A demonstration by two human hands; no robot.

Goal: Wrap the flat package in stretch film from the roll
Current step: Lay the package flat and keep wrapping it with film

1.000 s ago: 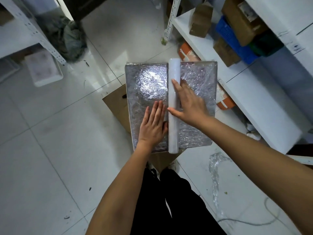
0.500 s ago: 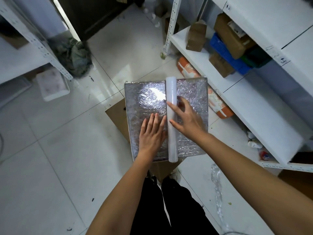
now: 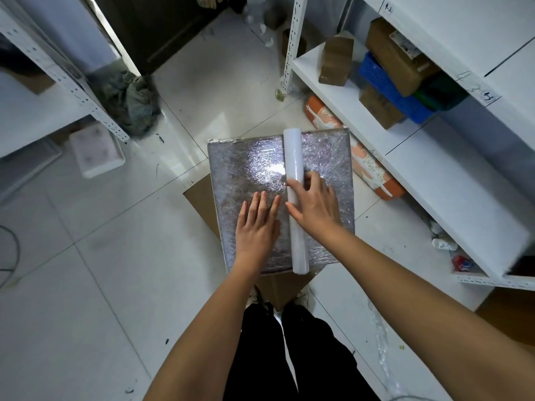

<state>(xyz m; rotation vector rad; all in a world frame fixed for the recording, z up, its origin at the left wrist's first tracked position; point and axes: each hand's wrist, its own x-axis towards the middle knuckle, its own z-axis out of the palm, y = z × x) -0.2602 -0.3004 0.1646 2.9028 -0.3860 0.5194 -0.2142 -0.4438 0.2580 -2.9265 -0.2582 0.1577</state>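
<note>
A flat grey package (image 3: 237, 169), shiny with crinkled stretch film, lies on a brown cardboard box (image 3: 199, 201) on the floor. A long white film roll (image 3: 293, 157) lies across its top, running from the far edge to the near edge. My left hand (image 3: 256, 224) lies flat on the film just left of the roll, fingers straight. My right hand (image 3: 315, 206) covers the roll's middle from the right, with its thumb and index finger on the roll's left side and the other fingers behind it.
White metal shelving (image 3: 434, 169) with cardboard boxes and a blue crate stands at the right, and an orange bag (image 3: 367, 166) lies under it. Another white shelf (image 3: 58, 73) is at the left, beside a white foam box (image 3: 98, 151). My legs stand just behind the box.
My head has lifted, so the package sits lower and smaller in view. Both hands keep their places on the film and the roll.
</note>
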